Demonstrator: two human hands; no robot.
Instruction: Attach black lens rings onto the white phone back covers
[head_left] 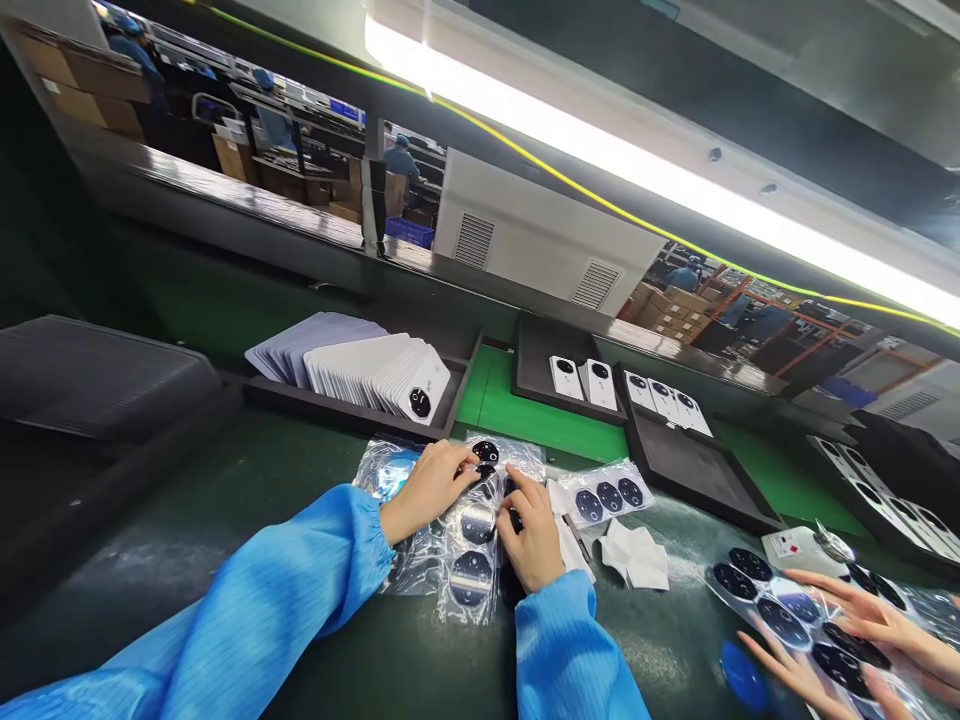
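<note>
Black round camera lens covers (471, 578) lie in a clear plastic sleeve on the dark table, below my hands. My left hand (433, 485) pinches the edge of a black lens cover (486, 470) at the sleeve's upper part. Close beside it, my right hand (534, 530) is curled, with another dark lens cover (516, 518) partly showing between its fingers; the grip is partly hidden. Crumpled clear plastic (416, 570) with a blue patch lies under and left of my left hand. Right of my hands is another sleeve of lens covers (609, 496).
A black tray (352, 408) behind holds fanned white panels (375, 370). More trays (690, 460) with white panels stand to the right. A white cloth (634, 555) lies beside my right hand. At lower right, another person's hands (862, 630) handle lens covers near a white bottle (799, 545).
</note>
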